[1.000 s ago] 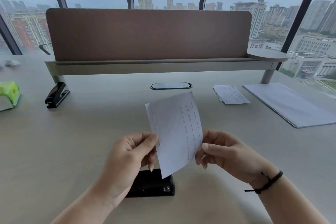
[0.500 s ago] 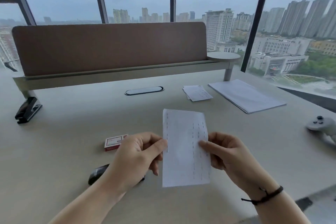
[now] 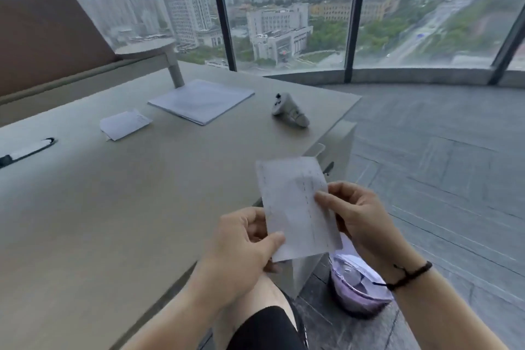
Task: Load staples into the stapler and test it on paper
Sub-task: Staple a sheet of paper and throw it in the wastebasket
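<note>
A small white slip of paper with rows of staples in it is held upright past the desk's right front corner. My left hand pinches its lower left edge between thumb and fingers. My right hand pinches its right edge; a black cord is round that wrist. Directly below the paper, on the floor, stands a bin lined with a purple bag. No stapler and no staple box are in view.
On the beige desk lie a small pile of paper slips, a stack of white sheets and a grey hand controller. A brown divider panel stands at the back left. Grey floor tiles and tall windows lie to the right.
The view has swung far to the right. Both hands carried the stapled slip from over the desk to beyond its right edge, above the bin. The black stapler and red staple box have left the view.
</note>
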The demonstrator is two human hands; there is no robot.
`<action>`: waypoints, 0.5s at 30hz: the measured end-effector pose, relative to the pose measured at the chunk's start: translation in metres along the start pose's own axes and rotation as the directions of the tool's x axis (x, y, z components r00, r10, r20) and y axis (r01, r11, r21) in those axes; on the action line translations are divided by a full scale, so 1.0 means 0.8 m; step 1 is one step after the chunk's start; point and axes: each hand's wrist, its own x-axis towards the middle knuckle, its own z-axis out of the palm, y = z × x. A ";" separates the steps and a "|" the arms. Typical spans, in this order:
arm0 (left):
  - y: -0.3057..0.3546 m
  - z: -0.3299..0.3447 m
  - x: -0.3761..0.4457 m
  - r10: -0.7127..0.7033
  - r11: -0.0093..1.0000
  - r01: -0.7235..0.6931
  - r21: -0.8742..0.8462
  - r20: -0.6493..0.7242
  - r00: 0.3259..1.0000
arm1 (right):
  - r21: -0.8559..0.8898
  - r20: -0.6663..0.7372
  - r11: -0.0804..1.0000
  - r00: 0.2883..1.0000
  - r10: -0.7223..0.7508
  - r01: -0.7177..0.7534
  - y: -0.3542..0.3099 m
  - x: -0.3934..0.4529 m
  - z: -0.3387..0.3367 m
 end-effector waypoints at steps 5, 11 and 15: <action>-0.022 0.122 0.057 -0.017 0.994 0.000 0.114 0.150 0.989 | 0.029 -0.247 0.992 0.961 0.127 -0.124 0.057 -0.004 -0.122; -0.111 0.248 0.147 -0.286 0.954 0.244 0.172 0.285 0.915 | 0.137 -0.367 0.909 0.832 0.415 -0.394 0.167 -0.011 -0.225; -0.188 0.307 0.194 -0.490 0.871 0.447 0.205 0.275 0.827 | 0.260 -0.431 0.821 0.700 0.570 -0.508 0.244 -0.004 -0.247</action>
